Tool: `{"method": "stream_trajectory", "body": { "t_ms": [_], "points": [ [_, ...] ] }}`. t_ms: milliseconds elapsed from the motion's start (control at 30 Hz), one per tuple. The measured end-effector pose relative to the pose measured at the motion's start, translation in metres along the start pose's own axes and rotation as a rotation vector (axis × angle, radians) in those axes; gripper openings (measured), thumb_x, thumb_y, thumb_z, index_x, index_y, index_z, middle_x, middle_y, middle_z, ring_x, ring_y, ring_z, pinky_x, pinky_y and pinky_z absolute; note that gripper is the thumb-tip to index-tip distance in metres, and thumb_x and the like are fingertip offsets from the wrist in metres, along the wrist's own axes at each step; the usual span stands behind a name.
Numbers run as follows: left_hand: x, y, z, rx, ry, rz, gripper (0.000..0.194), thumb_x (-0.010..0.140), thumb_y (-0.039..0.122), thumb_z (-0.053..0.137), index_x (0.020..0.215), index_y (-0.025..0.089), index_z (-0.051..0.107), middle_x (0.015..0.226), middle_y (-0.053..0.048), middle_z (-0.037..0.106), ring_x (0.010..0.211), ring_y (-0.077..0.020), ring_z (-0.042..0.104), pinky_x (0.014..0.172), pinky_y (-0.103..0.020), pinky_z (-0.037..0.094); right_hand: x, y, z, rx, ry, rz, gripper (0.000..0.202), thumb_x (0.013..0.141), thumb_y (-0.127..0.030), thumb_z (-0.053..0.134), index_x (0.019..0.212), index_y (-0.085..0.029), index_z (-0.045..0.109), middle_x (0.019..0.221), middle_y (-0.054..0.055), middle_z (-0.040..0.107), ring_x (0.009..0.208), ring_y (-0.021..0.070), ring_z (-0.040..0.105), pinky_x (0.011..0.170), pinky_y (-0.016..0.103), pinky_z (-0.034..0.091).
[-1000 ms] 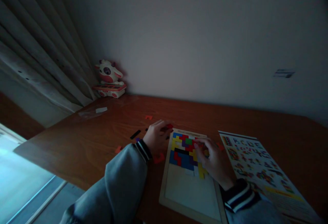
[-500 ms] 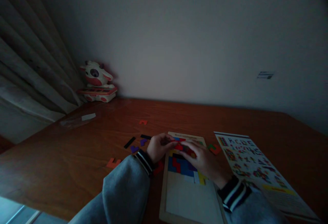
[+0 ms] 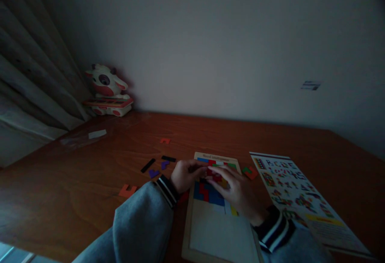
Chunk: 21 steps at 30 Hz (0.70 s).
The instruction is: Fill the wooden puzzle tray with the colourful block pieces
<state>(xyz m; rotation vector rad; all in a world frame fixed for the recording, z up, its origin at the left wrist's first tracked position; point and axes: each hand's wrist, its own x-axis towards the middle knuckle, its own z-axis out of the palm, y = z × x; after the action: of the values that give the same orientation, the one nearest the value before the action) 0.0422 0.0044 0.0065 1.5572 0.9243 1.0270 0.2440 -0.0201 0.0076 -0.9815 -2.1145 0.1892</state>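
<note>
My left hand (image 3: 184, 175) reaches over the upper left of a wooden puzzle board (image 3: 221, 231), fingers pinched at a red puzzle piece (image 3: 210, 171). From the other side my right hand (image 3: 236, 188) touches the same piece with thumb and fingers curled round it. The fingers partly cover the piece, so its full shape is hidden. Blue, red, yellow and white pieces fill the board's upper part, including a blue piece (image 3: 215, 197) below my hands. The lower part shows pale wood.
Left of the board lie black bars (image 3: 148, 165), purple pieces (image 3: 154, 173) and an orange piece (image 3: 128, 190). Orange and green pieces (image 3: 250, 172) sit at its right, beside a printed sheet (image 3: 300, 198). A toy cow with a keyboard (image 3: 108, 90) stands at the back left.
The view has shifted slightly. Both hands stay together at the red piece, which now appears lower against the board, and more of the board's top rows shows.
</note>
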Motion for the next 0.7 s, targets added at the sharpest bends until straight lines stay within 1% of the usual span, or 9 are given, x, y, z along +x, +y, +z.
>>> {"method": "stream_trajectory", "body": {
  "t_ms": [133,300,400,467,533,567,633,700],
  "points": [
    [0.001,0.0,0.001,-0.083,0.035,-0.062,0.042,0.082,0.05,0.071,0.1,0.012,0.074,0.084,-0.008,0.076,0.074,-0.0168,0.071,0.073,-0.028,0.058,0.001,-0.001,-0.001,-0.043,0.025,-0.017,0.024,0.095,-0.026,0.059,0.118,-0.025,0.063,0.107,0.005,0.068,0.102,0.0192,0.067,0.089,0.036,0.058],
    [0.002,-0.001,0.0,-0.111,0.072,-0.119,0.046,0.078,0.055,0.074,0.096,0.012,0.074,0.082,-0.008,0.076,0.072,-0.0169,0.07,0.073,-0.029,0.059,0.002,-0.003,-0.004,-0.109,0.028,-0.098,0.02,0.097,-0.024,0.055,0.114,-0.023,0.066,0.108,0.006,0.068,0.1,0.0188,0.067,0.089,0.038,0.058],
    [0.002,-0.002,0.0,-0.114,0.069,-0.138,0.048,0.077,0.056,0.074,0.096,0.012,0.074,0.082,-0.008,0.076,0.072,-0.0173,0.07,0.072,-0.029,0.058,0.002,-0.004,-0.005,-0.11,0.013,-0.132,0.021,0.097,-0.023,0.054,0.114,-0.022,0.066,0.105,0.006,0.07,0.097,0.0185,0.068,0.088,0.037,0.059],
    [0.003,-0.001,-0.002,-0.093,0.058,-0.129,0.047,0.079,0.056,0.071,0.097,0.012,0.073,0.084,-0.008,0.076,0.073,-0.0173,0.07,0.072,-0.028,0.058,0.002,-0.003,-0.006,-0.1,0.008,-0.132,0.022,0.097,-0.023,0.054,0.115,-0.022,0.067,0.105,0.006,0.071,0.097,0.0184,0.068,0.087,0.036,0.059],
    [0.003,0.001,-0.007,0.0,0.079,-0.063,0.045,0.085,0.054,0.066,0.099,0.012,0.073,0.088,-0.009,0.076,0.076,-0.018,0.07,0.073,-0.028,0.058,0.002,-0.002,-0.005,-0.085,0.006,-0.116,0.023,0.097,-0.024,0.054,0.117,-0.023,0.067,0.107,0.006,0.071,0.097,0.0183,0.068,0.088,0.035,0.059],
    [0.003,0.003,-0.01,0.092,0.099,-0.01,0.041,0.087,0.051,0.063,0.1,0.013,0.073,0.091,-0.009,0.076,0.079,-0.0184,0.07,0.074,-0.028,0.057,0.001,-0.001,-0.005,-0.076,0.004,-0.108,0.024,0.097,-0.024,0.054,0.117,-0.023,0.067,0.108,0.006,0.071,0.098,0.0183,0.069,0.088,0.035,0.059],
    [0.002,0.005,-0.015,0.337,0.14,0.111,0.032,0.091,0.042,0.059,0.1,0.015,0.073,0.094,-0.009,0.075,0.083,-0.0187,0.07,0.077,-0.028,0.056,0.001,0.001,-0.003,-0.062,-0.002,-0.094,0.025,0.098,-0.024,0.052,0.117,-0.024,0.068,0.107,0.006,0.072,0.097,0.0178,0.07,0.087,0.033,0.06],
    [0.0,0.007,-0.019,0.553,0.151,0.225,0.024,0.092,0.033,0.057,0.1,0.017,0.073,0.095,-0.008,0.075,0.086,-0.019,0.069,0.081,-0.029,0.055,0.0,0.003,-0.001,-0.055,-0.019,-0.083,0.025,0.099,-0.023,0.051,0.115,-0.025,0.07,0.105,0.005,0.073,0.095,0.0176,0.07,0.086,0.032,0.06]
  ]
}}
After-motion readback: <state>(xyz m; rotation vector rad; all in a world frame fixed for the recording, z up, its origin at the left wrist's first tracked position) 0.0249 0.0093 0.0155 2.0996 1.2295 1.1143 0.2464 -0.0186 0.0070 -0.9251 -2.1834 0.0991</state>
